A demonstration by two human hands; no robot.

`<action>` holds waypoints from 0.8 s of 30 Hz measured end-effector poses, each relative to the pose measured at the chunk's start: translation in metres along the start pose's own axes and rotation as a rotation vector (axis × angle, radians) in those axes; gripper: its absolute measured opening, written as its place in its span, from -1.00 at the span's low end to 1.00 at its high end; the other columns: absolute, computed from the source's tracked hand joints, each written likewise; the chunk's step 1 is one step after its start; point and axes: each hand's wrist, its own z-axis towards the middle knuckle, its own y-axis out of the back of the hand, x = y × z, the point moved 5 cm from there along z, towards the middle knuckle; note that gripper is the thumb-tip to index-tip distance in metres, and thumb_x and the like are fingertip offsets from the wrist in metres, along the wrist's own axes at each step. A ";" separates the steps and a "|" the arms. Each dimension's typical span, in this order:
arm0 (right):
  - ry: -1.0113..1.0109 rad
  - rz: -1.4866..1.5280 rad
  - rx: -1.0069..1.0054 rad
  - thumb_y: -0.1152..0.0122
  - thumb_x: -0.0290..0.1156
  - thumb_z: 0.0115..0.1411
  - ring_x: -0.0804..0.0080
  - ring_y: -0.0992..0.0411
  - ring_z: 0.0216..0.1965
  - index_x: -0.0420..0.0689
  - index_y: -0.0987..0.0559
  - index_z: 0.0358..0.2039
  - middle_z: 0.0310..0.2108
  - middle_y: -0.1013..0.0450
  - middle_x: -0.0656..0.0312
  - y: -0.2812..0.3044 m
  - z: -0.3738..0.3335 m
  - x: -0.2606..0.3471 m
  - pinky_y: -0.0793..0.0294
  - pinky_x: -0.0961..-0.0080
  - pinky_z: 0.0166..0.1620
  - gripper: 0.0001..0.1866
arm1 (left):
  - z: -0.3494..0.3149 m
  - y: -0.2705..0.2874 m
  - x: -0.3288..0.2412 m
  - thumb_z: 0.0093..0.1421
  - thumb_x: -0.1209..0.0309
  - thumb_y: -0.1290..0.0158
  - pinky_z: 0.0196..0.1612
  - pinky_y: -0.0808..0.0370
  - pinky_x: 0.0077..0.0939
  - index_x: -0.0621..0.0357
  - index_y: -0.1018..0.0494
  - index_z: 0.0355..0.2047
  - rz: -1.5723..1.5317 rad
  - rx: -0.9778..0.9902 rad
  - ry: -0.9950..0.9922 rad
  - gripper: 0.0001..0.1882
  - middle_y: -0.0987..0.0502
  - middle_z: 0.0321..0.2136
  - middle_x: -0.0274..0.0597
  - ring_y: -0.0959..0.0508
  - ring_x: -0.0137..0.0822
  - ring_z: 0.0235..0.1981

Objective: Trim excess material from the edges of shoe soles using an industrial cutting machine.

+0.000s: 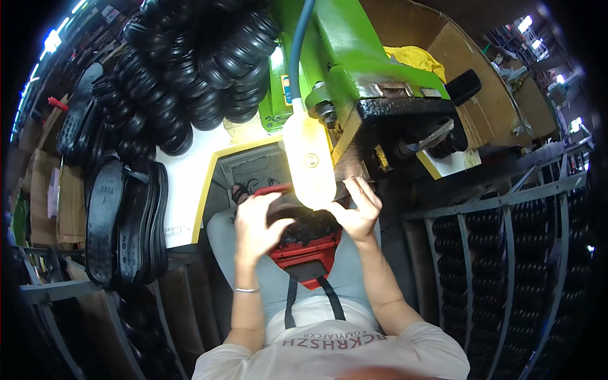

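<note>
My left hand (254,227) is held over the red bin between my legs, its thumb stretched out and apart from the fingers. Nothing can be made out in its grip. My right hand (358,210) is raised beside the lower end of a bright lamp (309,158), close under the green machine (361,57). Its fingers and thumb are bent together around something at the machine's edge; the lamp's glare hides what it is. Below the hands, the red bin (307,258) holds a heap of dark pieces.
Black shoe soles (221,57) are piled on the white table with a yellow edge (201,202) at left. More black soles (126,221) stand upright nearer. Racks of black soles (506,266) line the right. A cardboard box (484,95) with yellow cloth (415,60) stands behind the machine.
</note>
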 end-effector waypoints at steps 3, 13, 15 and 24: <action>-0.009 0.006 0.008 -0.64 -0.43 -0.41 0.15 -0.52 -0.35 -0.42 -0.54 -0.28 -0.35 -0.50 -0.05 -0.001 -0.005 -0.004 -0.52 0.43 -0.22 -0.37 | 0.012 -0.025 -0.033 -0.18 0.24 -0.39 0.01 -0.36 -0.22 0.17 -0.49 -0.10 -0.133 -0.195 -0.068 -0.40 -0.54 -0.25 -0.05 -0.51 -0.01 -0.20; -0.932 1.038 -0.022 -0.43 -0.52 -0.01 0.55 -0.41 -0.18 -0.22 -0.49 -0.02 -0.23 -0.48 0.28 -0.052 -0.139 -0.162 -0.38 0.62 -0.04 -0.49 | -0.004 -0.123 -0.012 -0.04 0.54 -0.37 0.06 -0.42 -0.45 0.23 -0.35 -0.06 -1.338 -0.233 0.283 -0.45 -0.50 -0.15 -0.23 -0.49 -0.36 -0.09; -0.914 1.101 -0.089 -0.42 -0.54 0.00 0.55 -0.40 -0.19 -0.20 -0.49 -0.06 -0.23 -0.46 0.30 -0.044 -0.143 -0.163 -0.38 0.61 -0.06 -0.54 | -0.006 -0.125 -0.008 -0.04 0.53 -0.37 0.06 -0.42 -0.44 0.24 -0.36 -0.06 -1.342 -0.234 0.293 -0.45 -0.50 -0.16 -0.24 -0.49 -0.37 -0.10; -0.570 0.190 -0.140 -0.58 -0.47 -0.21 0.59 -0.31 -0.34 -0.16 -0.47 -0.35 -0.40 -0.36 0.38 0.078 -0.039 -0.121 -0.31 0.64 -0.21 -0.56 | 0.001 -0.099 -0.003 -0.12 0.67 -0.34 0.06 -0.43 -0.39 0.29 -0.35 -0.05 -1.291 -0.204 0.225 -0.41 -0.44 -0.12 -0.18 -0.48 -0.31 -0.07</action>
